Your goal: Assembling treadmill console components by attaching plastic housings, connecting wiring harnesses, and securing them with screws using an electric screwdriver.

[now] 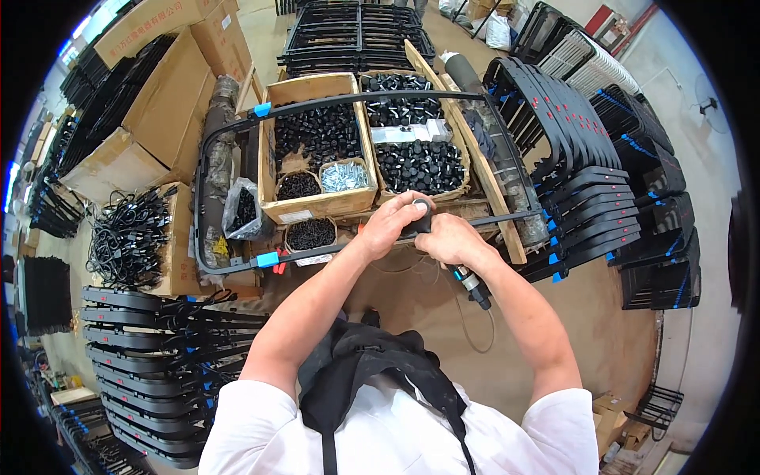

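Note:
A black tubular frame point(332, 248) with rounded corners and blue clips lies across the boxes before me. At its near rail, my left hand point(388, 226) is closed around a black round-topped cap-like part point(422, 215), thumb against it. My right hand point(453, 237) is closed right beside it, knuckles up. From beneath that hand juts a corded power screwdriver point(472, 286), slim, silver and black with teal, its tail toward me. The right fingers hide its front end, so where its tip sits does not show.
Cartons of black caps point(419, 168) and black parts point(317, 131) stand under the frame, with a small box of silver screws point(344, 176). A wooden plank point(507, 229) lies at right. Stacked black frames point(146, 372) flank me; a carton of cables point(131, 241) stands left.

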Demonstrator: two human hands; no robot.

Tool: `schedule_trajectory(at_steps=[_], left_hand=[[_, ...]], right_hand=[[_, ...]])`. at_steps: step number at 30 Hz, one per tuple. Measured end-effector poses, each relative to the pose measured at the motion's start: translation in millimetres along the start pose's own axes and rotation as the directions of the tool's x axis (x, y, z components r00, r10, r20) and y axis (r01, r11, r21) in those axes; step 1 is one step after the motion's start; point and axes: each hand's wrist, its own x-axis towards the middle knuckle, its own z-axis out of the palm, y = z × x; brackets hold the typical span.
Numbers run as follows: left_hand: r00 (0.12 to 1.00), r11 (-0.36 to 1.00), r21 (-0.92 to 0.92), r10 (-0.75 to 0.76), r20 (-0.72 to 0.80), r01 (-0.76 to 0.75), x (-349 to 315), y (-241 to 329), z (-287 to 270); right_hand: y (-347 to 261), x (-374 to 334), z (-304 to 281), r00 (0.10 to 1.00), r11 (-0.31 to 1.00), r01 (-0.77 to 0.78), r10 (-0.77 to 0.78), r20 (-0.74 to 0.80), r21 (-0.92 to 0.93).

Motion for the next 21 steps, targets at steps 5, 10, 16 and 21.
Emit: schedule_trajectory(at_steps=[5, 10, 16, 21], left_hand=[[1.000, 1.000, 0.015, -0.002, 0.016, 0.001, 3, -1, -2], [1.000, 1.000, -0.002, 0.000, 0.030, 0.000, 4, 14, 5], [0.999, 0.999, -0.048, -0.008, -0.050, 0.006, 10, 15, 7], [0.958, 0.950, 0.133, 0.286, -0.014, -0.281, 22, 59, 0]], right_hand=[[4, 11, -5, 0.999, 0.998, 0.042, -0.041, 0.019, -0.055], [2, 9, -10, 0.998, 0.994, 0.068, -0.067, 0.014, -0.082], [-4, 8, -20, 0.986, 0.973, 0.164, -0.162, 0.024, -0.162], [-25, 4, -47, 0.933, 0.934, 0.353, -0.348, -0.089, 0.049]])
